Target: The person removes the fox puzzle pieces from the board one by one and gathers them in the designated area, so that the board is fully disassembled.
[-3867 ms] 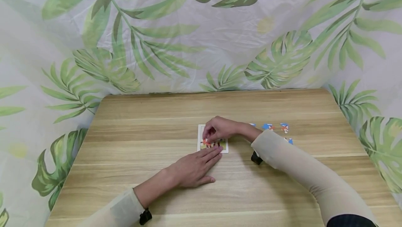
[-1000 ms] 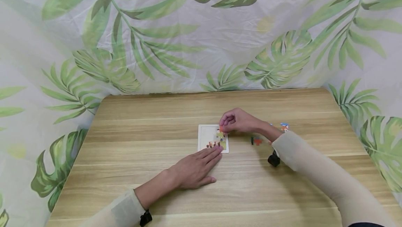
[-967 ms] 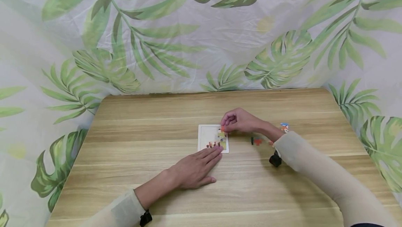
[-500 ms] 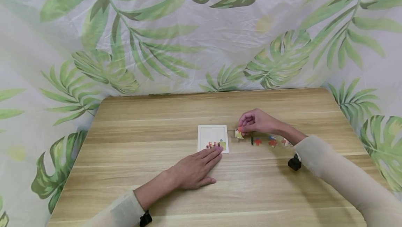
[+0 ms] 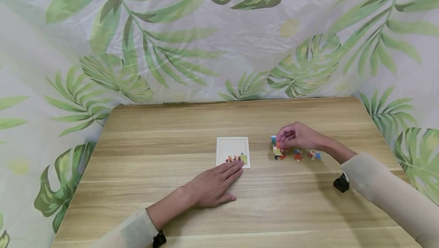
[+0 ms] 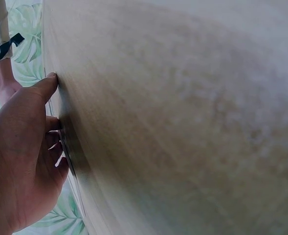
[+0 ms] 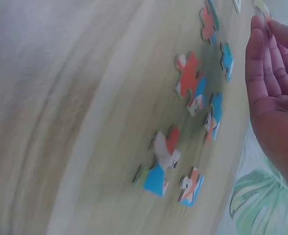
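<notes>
A white-framed jigsaw tray [image 5: 231, 147] lies mid-table, a few joined pieces [image 5: 244, 158] along its lower right. Flat, with straight fingers, my left hand [image 5: 209, 187] rests on the tray's near edge, covering part of it. My right hand [image 5: 303, 136] pinches a yellow-green and orange jigsaw piece [image 5: 277, 151] between thumb and fingertips, to the right of the tray, where it overlaps a loose piece. In the right wrist view, the held piece [image 7: 262, 8] shows only partly at the top edge. The left wrist view shows my left hand [image 6: 21, 156] against the tabletop.
Several loose jigsaw pieces in orange, blue and white lie right of the tray, among them a red-blue piece [image 5: 298, 156], a blue-edged piece [image 5: 274, 139] and a fox-face piece [image 7: 190, 186]. A leaf-print cloth [image 5: 240, 50] hangs behind the wooden table [image 5: 164, 145].
My right hand has carried the pinched piece off the tray to the right, over the loose pieces. Fewer pieces show in the tray than at first. My left hand has stayed in place.
</notes>
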The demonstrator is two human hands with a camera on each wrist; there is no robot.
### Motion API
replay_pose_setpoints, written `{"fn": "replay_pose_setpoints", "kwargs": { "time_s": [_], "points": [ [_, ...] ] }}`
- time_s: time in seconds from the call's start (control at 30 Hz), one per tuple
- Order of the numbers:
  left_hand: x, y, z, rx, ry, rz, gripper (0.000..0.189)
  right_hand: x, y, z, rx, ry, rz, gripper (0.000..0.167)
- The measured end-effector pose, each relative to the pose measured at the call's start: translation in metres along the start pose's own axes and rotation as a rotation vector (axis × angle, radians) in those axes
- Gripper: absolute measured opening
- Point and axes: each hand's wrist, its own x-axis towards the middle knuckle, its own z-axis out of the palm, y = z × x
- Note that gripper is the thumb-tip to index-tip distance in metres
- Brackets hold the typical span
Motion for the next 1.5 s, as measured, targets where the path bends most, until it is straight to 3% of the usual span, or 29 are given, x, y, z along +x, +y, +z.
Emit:
{"fn": "replay_pose_setpoints", "kwargs": {
  "time_s": [0.4,0.8,1.13,1.5],
  "points": [
    [0.000,0.000,-0.001,0.000,-0.012,-0.005,0.082,-0.019,0.006,0.007,0.010,-0.040,0.004,0.012],
    [0.000,0.000,0.001,-0.010,0.022,0.004,0.081,-0.027,0.017,0.026,0.035,-0.055,-0.053,0.012],
    [0.000,0.000,0.001,-0.014,-0.021,-0.014,0.082,-0.032,0.017,0.036,-0.058,0.009,-0.081,0.008],
    [-0.001,0.001,0.002,-0.011,-0.010,-0.010,0.081,-0.034,0.018,0.046,-0.147,0.015,-0.120,0.007]
  ]
}}
